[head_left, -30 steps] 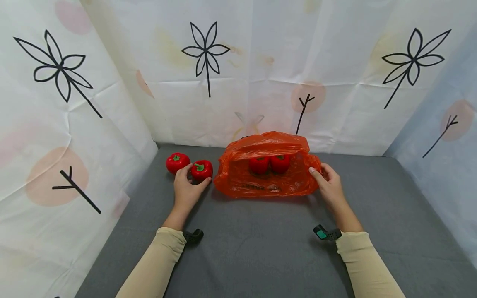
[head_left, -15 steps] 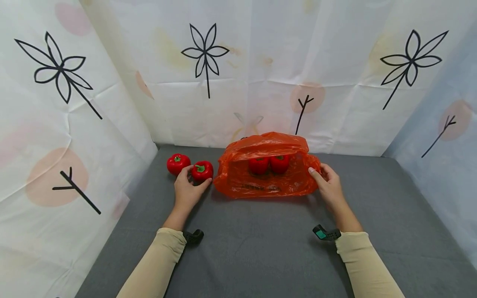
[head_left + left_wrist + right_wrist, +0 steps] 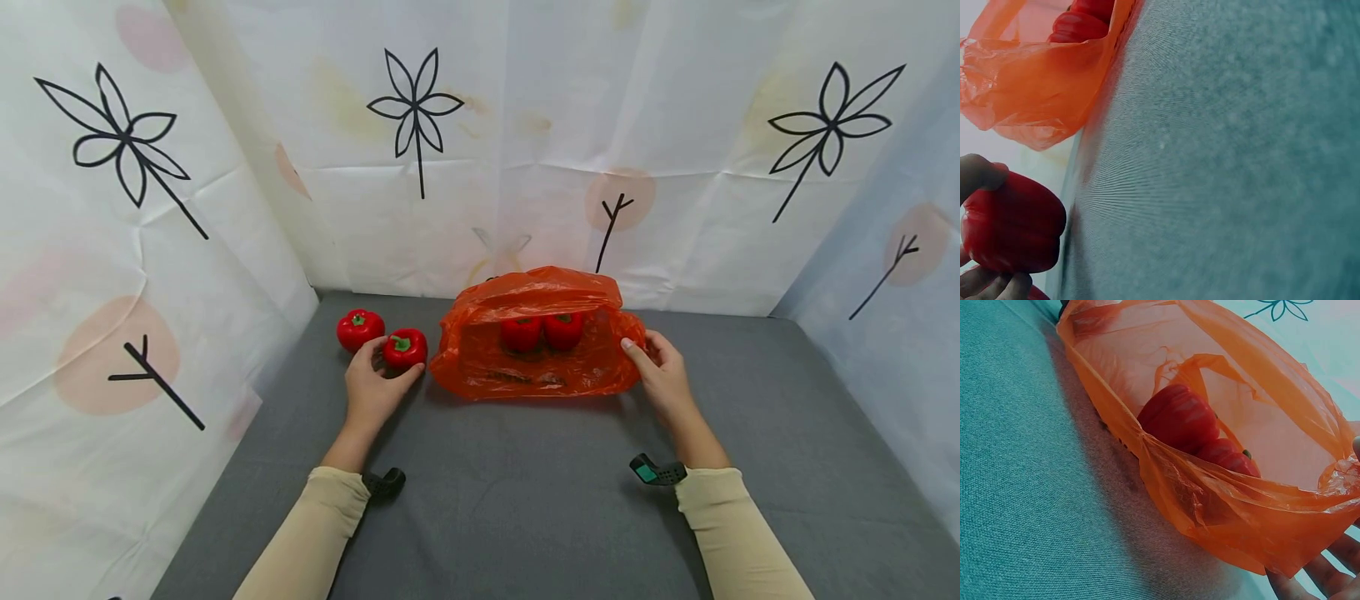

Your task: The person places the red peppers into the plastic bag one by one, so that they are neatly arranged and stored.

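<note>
Step in hand, by appearance: taking hold of the near red pepper point(image 3: 406, 350) with the left hand point(image 3: 371, 392) while keeping the orange bag point(image 3: 540, 287) spread with the right hand point(image 3: 663, 375). Left fingers point(image 3: 1019, 286) and thumb: curved round the near red pepper, parted only by its breadth. Position: just left of the bag, at the grey worktop point(image 3: 510, 500); full weight on the worktop or slightly raised, not possible to tell. Right fingers and thumb: drawn together, pinching the right edge of the bag. Inside the bag: two peppers point(image 3: 521, 335), side by side. Remaining outside: a second loose pepper point(image 3: 360, 327), just beside and behind the left hand. Progress, as judged: two loaded, two outstanding. For the next move, probably: lift clear of the worktop, carry rightward round the near lip, and enter through the mouth. Maintain the right pinch during entry; thin film, likely to sag or snag. Release only well inside.
</note>
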Demonstrator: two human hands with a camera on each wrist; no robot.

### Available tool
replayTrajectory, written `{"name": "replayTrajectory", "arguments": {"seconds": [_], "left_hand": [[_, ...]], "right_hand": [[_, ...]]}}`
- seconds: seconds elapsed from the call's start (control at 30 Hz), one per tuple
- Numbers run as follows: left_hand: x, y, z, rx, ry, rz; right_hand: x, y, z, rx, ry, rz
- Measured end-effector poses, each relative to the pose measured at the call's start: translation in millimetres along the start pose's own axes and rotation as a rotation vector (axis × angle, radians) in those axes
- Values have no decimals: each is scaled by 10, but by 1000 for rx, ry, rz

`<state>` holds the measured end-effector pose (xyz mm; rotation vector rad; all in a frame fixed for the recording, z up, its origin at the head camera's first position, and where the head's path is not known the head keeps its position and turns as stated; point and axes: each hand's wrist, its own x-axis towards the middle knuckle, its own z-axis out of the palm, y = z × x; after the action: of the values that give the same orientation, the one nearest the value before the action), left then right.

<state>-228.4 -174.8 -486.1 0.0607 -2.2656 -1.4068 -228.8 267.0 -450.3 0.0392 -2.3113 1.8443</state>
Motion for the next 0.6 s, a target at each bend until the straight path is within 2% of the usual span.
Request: {"name": "replayTrajectory", "arguments": {"seconds": [0.2, 0.47, 0.6], "left_hand": [[-27, 77, -82, -42, 19, -2], [-51, 296, -198, -125, 56, 43], [-60, 373, -235, -132, 69, 62]], "right_hand": [[10, 13, 3, 8, 5, -4], [15, 20, -8, 0, 5, 4], [12, 17, -3, -15, 6, 17]]}}
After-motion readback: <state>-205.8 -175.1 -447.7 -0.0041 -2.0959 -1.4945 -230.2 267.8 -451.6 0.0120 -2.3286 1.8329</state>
